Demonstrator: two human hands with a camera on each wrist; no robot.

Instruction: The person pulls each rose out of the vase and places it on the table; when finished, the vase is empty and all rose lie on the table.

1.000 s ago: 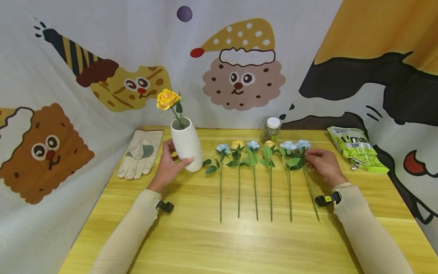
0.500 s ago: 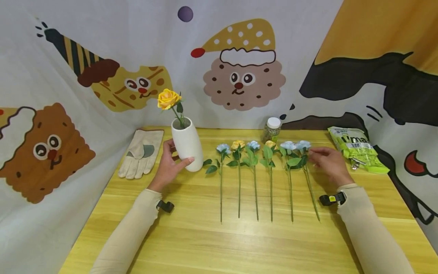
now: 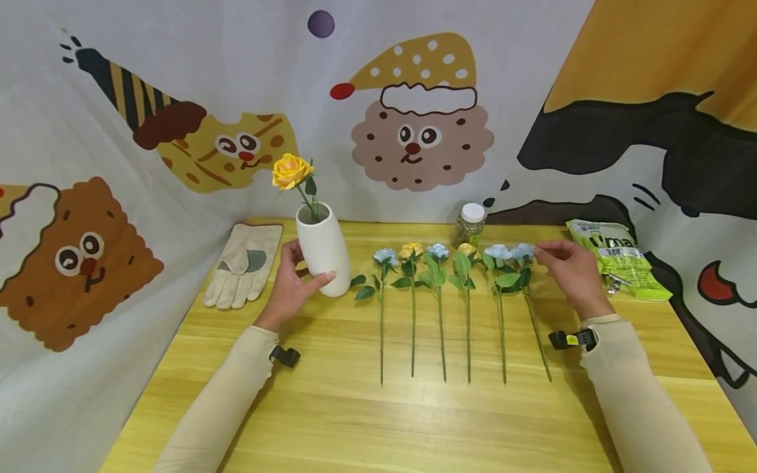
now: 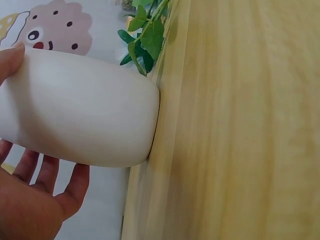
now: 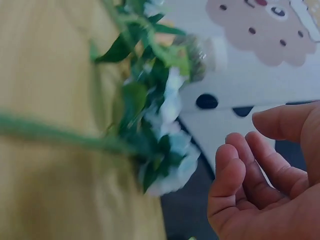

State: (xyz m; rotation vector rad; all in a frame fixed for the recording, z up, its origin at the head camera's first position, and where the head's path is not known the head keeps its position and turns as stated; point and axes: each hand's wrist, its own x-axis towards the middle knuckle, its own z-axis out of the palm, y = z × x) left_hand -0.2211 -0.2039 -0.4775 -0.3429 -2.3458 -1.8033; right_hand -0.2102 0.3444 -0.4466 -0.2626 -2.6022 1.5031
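My left hand (image 3: 290, 289) grips the lower part of a white vase (image 3: 325, 253), thumb on the near side and fingers behind. A single yellow rose (image 3: 292, 172) stands in the vase, leaning left; its lower stem is hidden inside. In the left wrist view the base of the vase (image 4: 100, 110) is right at the tabletop. Several long-stemmed roses, blue and yellow, lie in a row to the right. Beside the bloom of the rightmost blue rose (image 3: 523, 252) is my right hand (image 3: 570, 276). The right wrist view shows its loosely bent fingers (image 5: 255, 175) holding nothing, apart from that bloom.
A work glove (image 3: 241, 269) lies at the left behind my left hand. Behind the row of roses stands a jar (image 3: 470, 223) with a white lid. A green bag (image 3: 621, 256) lies at the back right. A printed cloth (image 3: 248, 79) hangs behind the table.
My right hand has drawn back to the right from the rightmost blue rose, its fingers coming off the bloom. The left hand and vase look unchanged.
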